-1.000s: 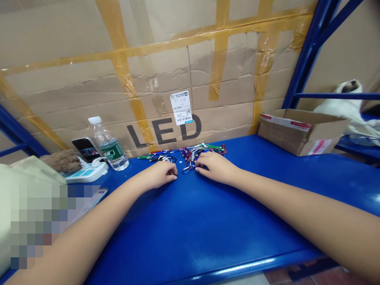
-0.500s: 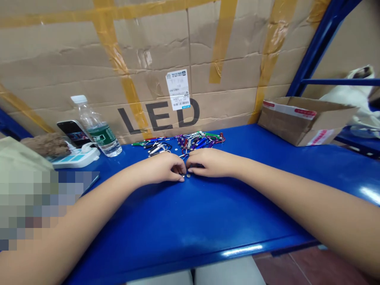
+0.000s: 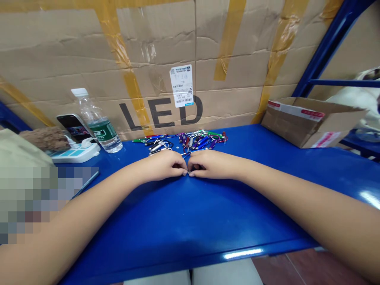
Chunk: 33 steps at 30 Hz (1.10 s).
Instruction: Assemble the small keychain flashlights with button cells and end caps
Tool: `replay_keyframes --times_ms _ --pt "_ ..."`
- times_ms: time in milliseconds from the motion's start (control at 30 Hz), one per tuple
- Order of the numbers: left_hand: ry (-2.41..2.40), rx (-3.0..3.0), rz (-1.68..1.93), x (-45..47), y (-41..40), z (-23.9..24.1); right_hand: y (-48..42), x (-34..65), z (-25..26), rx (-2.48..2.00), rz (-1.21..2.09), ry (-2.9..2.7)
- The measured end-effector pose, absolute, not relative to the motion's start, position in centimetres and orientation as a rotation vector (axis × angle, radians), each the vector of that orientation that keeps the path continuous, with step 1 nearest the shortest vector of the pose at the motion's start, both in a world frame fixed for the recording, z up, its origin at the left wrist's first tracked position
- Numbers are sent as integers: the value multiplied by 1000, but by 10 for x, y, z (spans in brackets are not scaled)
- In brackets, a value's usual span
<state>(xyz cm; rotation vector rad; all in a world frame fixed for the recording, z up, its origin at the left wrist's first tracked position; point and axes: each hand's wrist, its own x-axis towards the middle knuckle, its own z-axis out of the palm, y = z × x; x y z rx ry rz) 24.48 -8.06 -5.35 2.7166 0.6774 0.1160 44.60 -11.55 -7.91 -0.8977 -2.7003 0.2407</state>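
Observation:
My left hand [image 3: 168, 164] and my right hand [image 3: 206, 164] meet fingertip to fingertip low on the blue table [image 3: 178, 221]. Both are closed in a pinch, thumbs and fingers curled together; whatever they hold is tiny and mostly covered by the fingertips. Just behind them lies a heap of small metallic keychain flashlights [image 3: 202, 140] in purple, red, blue, green and silver, with clips on them. A smaller group of black and silver flashlights [image 3: 158, 146] is behind my left hand. One small pale disc [image 3: 177, 147] rests between the two groups.
At left stand a water bottle [image 3: 103, 132], a phone [image 3: 73, 126] and a white power strip [image 3: 80, 152]. Someone's pale sleeve [image 3: 20, 154] is beside my left arm. An open cardboard box [image 3: 292, 120] sits at right; a large taped carton [image 3: 237, 95] backs the table.
The two small round silvery pieces that showed by my fingertips are now mostly covered. My fingertips have drawn closer together, and the camera view has shifted slightly.

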Motion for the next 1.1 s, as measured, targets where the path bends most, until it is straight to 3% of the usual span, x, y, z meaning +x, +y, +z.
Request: replay_keyframes --times_ms 167,333,633,933,1000,1100 --pt "612 2684 172 245 -77 -56 -112 455 -72 -1059 47 -2694" --pt "1034 2814 569 252 -61 -73 -96 470 -76 -1375 -257 -2533" --pt "1099 2883 650 257 -54 -82 -89 460 -83 -1440 -495 -2472" --pt "904 2471 1388 246 -83 -45 -105 413 -46 -1320 167 -1954" --pt "910 2255 1400 241 -89 -43 -109 399 -40 -1231 492 -1745" --pt "932 2078 1124 230 -96 -46 -113 378 -39 -1083 849 -1537"
